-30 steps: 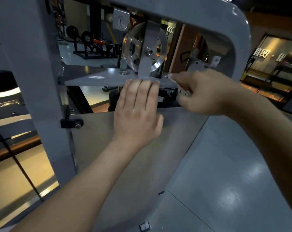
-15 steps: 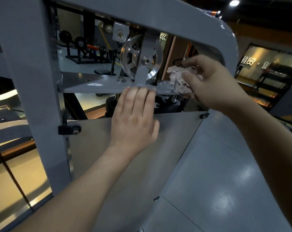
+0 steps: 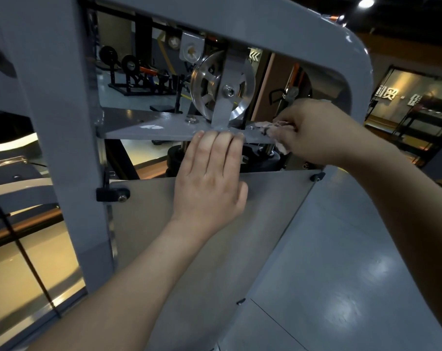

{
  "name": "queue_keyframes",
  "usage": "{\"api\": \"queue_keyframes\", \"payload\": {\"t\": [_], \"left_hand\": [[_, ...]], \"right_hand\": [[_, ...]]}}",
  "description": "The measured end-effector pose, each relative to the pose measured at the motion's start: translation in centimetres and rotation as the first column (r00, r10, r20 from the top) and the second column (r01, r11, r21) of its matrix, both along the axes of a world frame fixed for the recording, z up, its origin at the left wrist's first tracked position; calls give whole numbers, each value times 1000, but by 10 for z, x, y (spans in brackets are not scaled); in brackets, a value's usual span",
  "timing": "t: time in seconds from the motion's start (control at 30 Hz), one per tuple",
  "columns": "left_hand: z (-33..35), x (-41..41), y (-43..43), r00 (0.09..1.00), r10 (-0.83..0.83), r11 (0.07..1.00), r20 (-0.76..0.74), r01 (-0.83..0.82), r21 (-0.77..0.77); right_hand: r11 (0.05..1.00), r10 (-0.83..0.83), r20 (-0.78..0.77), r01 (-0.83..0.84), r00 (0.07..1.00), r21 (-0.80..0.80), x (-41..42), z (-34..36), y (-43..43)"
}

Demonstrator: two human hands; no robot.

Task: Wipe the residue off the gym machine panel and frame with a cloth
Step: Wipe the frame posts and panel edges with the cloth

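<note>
The right hand [image 3: 313, 130] has dropped from the frame's curved corner to the flat grey metal plate [image 3: 128, 124], bringing the one crumpled pale cloth [image 3: 274, 134] onto the plate's right end, just beside the single silver spoked pulley wheel [image 3: 222, 87]. Its fingers are curled tight round the cloth. The left hand [image 3: 212, 178] stays put, fingers straight and together, tips on the plate's front edge, palm over the matte grey panel [image 3: 189, 262]. Two black clips [image 3: 112, 193] sit at the panel's top corners against the pale grey painted frame [image 3: 278, 34]. One white smear [image 3: 151, 127] marks the plate.
</note>
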State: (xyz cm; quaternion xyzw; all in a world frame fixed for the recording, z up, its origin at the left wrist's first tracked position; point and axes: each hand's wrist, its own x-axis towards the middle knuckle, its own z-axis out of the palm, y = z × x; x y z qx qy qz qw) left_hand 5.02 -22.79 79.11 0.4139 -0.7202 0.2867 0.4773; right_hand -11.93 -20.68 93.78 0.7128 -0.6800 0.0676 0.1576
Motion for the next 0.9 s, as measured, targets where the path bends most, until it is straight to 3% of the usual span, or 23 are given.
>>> {"api": "queue_keyframes", "payload": {"t": [0.17, 0.2, 0.3, 0.37, 0.6, 0.77, 0.9], "left_hand": [[0, 0, 0, 1000, 1, 1000, -13, -1, -9], [0, 0, 0, 1000, 1, 1000, -14, -1, -11], [0, 0, -1, 1000, -1, 1000, -11, 1, -10], [0, 0, -1, 1000, 0, 1000, -10, 0, -7], [-1, 0, -2, 1000, -5, 1000, -12, 5, 4], [0, 1, 0, 1000, -5, 1000, -7, 5, 9], [0, 1, 0, 1000, -14, 1000, -17, 14, 9]], "right_hand": [[979, 10, -116, -33, 993, -199, 9, 4, -15], [984, 0, -134, -24, 991, -177, 14, 5, -22], [986, -62, -215, 93, 975, 137, 32, 14, -40], [966, -55, -191, 100, 980, 238, 37, 20, -44], [980, 47, -97, -27, 994, 196, 13, 16, -32], [986, -50, -25, 54, 998, 159, 26, 14, -61], [981, 39, -23, -34, 999, 192, 15, 13, -39]]}}
